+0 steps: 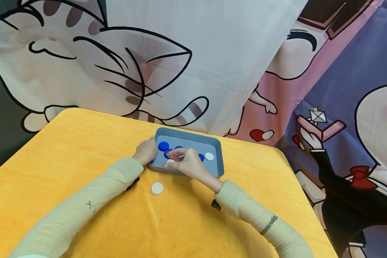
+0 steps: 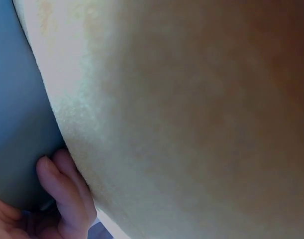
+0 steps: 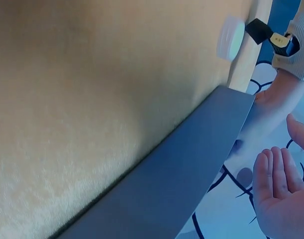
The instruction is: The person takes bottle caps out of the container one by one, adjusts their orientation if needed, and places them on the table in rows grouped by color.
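A shallow blue-grey tray (image 1: 216, 163) lies on the table with several blue bottle caps (image 1: 163, 146) and a white bottle cap (image 1: 209, 156) inside. My left hand (image 1: 146, 150) grips the tray's left end; in the left wrist view its curled fingers (image 2: 67, 191) lie against the tray wall. Over the middle of the tray hovers my right hand (image 1: 188, 162), thumb and fingers apart. The right wrist view shows those fingers (image 3: 277, 174) nearly straight, with nothing between them and the thumb. Another white cap (image 1: 171, 161) shows just by the right thumb, partly covered by the hand.
One more white cap (image 1: 157, 188) lies on the yellow tablecloth (image 1: 122, 222) in front of the tray. Behind the table hangs a cartoon-printed curtain (image 1: 232, 64). Small black clips sit at both sleeve cuffs.
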{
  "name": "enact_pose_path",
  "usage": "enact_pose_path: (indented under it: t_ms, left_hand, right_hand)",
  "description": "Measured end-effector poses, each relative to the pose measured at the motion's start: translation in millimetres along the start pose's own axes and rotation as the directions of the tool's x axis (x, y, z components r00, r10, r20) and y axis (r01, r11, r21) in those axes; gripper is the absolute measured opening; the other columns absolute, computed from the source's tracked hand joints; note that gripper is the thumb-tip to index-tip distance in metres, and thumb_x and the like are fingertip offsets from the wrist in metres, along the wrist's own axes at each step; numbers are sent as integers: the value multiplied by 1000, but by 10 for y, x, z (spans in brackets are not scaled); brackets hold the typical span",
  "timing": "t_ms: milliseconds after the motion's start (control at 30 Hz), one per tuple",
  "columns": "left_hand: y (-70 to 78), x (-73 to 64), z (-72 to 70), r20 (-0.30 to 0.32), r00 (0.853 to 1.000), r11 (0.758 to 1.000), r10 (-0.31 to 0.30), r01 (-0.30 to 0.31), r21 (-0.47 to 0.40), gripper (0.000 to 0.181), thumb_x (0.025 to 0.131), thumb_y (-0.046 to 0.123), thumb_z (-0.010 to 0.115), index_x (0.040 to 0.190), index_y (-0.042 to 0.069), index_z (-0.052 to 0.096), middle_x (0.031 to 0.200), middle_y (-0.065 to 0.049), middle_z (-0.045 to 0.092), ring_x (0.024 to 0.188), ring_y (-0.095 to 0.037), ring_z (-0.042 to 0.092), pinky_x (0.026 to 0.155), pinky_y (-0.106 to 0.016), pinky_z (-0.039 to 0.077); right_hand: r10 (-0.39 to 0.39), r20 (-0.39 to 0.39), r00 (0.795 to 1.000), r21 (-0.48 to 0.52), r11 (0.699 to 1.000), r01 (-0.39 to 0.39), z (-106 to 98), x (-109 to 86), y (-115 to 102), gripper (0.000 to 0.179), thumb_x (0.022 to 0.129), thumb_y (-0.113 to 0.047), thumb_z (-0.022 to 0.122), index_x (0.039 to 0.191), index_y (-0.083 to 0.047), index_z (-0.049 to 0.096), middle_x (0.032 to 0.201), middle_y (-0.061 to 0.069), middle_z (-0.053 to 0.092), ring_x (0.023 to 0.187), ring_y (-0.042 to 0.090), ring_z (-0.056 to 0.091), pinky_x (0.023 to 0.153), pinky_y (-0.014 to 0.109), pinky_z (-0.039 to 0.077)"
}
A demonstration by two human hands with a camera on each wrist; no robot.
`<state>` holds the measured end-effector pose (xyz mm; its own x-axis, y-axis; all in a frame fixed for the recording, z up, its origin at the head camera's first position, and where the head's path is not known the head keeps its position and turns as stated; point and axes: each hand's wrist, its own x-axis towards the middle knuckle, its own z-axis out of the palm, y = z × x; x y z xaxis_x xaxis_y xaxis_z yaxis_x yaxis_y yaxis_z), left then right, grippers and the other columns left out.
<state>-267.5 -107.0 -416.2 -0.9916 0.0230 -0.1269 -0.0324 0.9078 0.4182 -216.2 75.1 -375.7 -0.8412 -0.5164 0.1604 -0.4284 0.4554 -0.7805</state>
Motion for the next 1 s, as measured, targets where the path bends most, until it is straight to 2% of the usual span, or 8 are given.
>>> enact_pose_path:
  t_ms: [400, 700, 867, 1000]
  left_hand:
    - [-15, 20, 17, 3, 1000, 1000, -7, 7, -16, 32, 100, 9, 40, 123, -13, 46, 106, -30, 63, 95, -38, 66, 82, -49, 55]
    - [-4, 12, -1, 9, 1000, 1000, -16, 17, -26, 32, 100, 8, 40, 124, -12, 46, 107, -29, 62, 96, -37, 65, 83, -49, 55]
    - [-3, 9, -7, 5, 1000, 1000, -6, 7, -27, 33, 98, 8, 40, 124, -13, 46, 107, -30, 63, 96, -38, 65, 83, -49, 54]
    - [-5, 10, -2, 4, 1000, 999, -8, 8, -31, 34, 98, 7, 41, 125, -13, 46, 108, -30, 63, 97, -39, 65, 83, -49, 54]
  right_hand:
    - [66, -8, 998, -46, 997, -66, -94, 120, 36, 36, 77, -18, 81, 107, -1, 71, 103, 15, 73, 92, 23, 68, 80, 23, 55]
    - [46, 7, 999, -7, 999, -46, -172, 208, 87, 38, 77, -19, 81, 109, 0, 70, 107, 17, 71, 91, 19, 69, 82, 25, 55]
    - [61, -4, 998, 10, 998, -61, -205, 264, 139, 37, 77, -18, 81, 109, -4, 71, 109, 18, 71, 93, 21, 69, 84, 26, 55]
    - [66, -15, 998, 21, 998, -66, -241, 314, 168, 34, 77, -16, 81, 107, -5, 71, 109, 18, 70, 96, 28, 68, 84, 27, 55]
